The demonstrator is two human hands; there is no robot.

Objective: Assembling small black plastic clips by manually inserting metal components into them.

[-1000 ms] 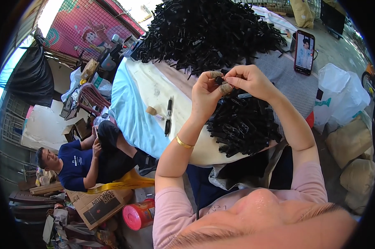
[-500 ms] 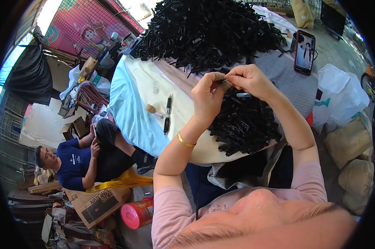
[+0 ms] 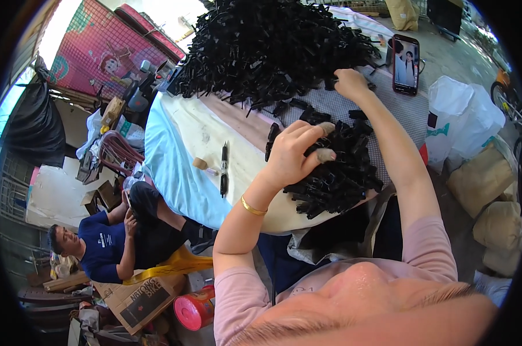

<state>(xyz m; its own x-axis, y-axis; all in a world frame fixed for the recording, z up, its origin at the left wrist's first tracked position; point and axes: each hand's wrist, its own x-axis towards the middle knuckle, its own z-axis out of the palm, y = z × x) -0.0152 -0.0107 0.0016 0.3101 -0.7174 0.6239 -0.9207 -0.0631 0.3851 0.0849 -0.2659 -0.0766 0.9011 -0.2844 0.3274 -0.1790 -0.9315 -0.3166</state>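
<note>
My left hand (image 3: 295,151) hovers open over the near pile of small black plastic pieces (image 3: 336,187), thumb and index finger spread apart. Tan tape wraps both of those fingertips, and a gold bangle circles the wrist. My right hand (image 3: 352,85) reaches to the near right edge of the large heap of black pieces (image 3: 272,52). Its fingers are closed together against that edge; what they pinch is too small and dark to name. The pieces look like short black clips, though their exact kind does not show.
A pen (image 3: 224,170) and a small tan roll (image 3: 199,163) lie left of my left hand on the cloth-covered table (image 3: 180,155). A phone (image 3: 406,64) stands upright at the right. Beyond it hangs a white plastic bag (image 3: 460,118). A seated person (image 3: 108,239) is at the left.
My hands, together before over the near pile, are now apart. The right has moved away to the large heap; the left has opened and come lower. The view has shifted slightly.
</note>
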